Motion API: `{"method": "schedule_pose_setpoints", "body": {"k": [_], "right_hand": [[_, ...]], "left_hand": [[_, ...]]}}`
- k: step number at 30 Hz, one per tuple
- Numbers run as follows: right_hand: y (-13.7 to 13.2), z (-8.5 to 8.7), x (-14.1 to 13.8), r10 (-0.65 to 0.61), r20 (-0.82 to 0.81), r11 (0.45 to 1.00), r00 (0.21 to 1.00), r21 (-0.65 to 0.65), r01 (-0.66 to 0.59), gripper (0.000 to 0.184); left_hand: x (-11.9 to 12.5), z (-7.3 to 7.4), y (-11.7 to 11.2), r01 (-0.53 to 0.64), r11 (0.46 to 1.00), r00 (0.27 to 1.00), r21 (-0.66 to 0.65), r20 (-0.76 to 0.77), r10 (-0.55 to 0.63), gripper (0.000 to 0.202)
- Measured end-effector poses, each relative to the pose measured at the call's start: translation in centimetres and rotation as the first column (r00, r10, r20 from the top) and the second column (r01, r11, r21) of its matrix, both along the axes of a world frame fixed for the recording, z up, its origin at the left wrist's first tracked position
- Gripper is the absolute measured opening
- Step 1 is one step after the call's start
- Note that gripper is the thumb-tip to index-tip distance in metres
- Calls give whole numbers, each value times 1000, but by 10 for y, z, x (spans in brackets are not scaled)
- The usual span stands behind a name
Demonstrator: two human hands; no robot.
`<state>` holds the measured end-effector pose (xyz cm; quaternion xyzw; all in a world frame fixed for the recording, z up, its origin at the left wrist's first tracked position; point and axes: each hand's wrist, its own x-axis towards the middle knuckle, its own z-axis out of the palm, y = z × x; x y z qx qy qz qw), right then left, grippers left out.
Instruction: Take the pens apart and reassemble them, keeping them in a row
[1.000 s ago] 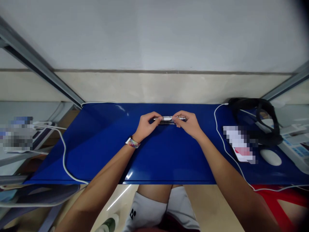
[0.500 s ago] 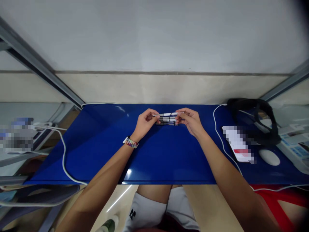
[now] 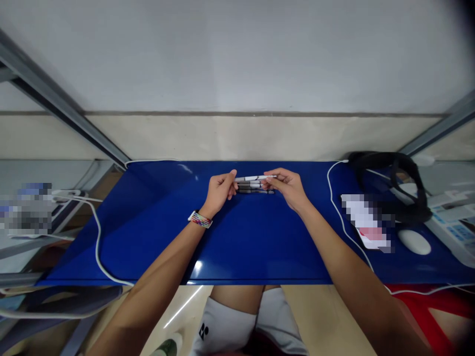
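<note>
Near the back middle of the blue tabletop, a white-and-grey pen is held level between my two hands. My left hand is closed round its left end, the thumb stretched up along it. Thumb and fingers of my right hand pinch its right end. Just below lie more slim pens, side by side and darker towards the left. My fingers cover parts of them, and whether either hand also touches these lower pens I cannot tell.
To the right are a phone with a blurred screen, a white mouse, a black strap-like headset and a white cable. Another white cable crosses the left side. A wall stands behind the table.
My left hand has moved slightly left and its thumb now points up. My right hand has shifted a little left, and the held pen with it.
</note>
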<state>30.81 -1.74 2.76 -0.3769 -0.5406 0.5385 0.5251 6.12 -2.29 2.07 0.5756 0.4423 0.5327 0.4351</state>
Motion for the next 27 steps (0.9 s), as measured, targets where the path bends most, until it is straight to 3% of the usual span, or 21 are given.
{"method": "schedule_pose_setpoints", "body": {"k": [4,8,11,16,20,24,27], "right_hand": [[1,0,2,2,-5,1000,1000,-15,-2,34],[3,0,5,-18,-37,999,999,-44,17,35],[3,1,6,-18,-52,999,998,-50,16,35],[3,0,7,2,-43,999,999,-54,-4,35],[4,-2,6,-11,-41,998,999,-64,8,36],[5,-2,6,-30,-60,996,998,-90,24,35],[5,-2,5,-18,-78,996,997,-87,12,33]], "left_hand": [[-2,-1,1,0,999,998,35,-62,2,76],[-3,0,3,4,996,999,92,-36,0,38],[-3,1,3,-47,989,994,140,-88,60,33],[-6,1,3,-46,992,989,121,-132,62,67],[-6,1,4,-13,994,999,108,-39,17,36],[-7,1,5,-26,991,995,130,-97,39,30],[-7,-1,5,-19,991,991,136,-130,37,47]]}}
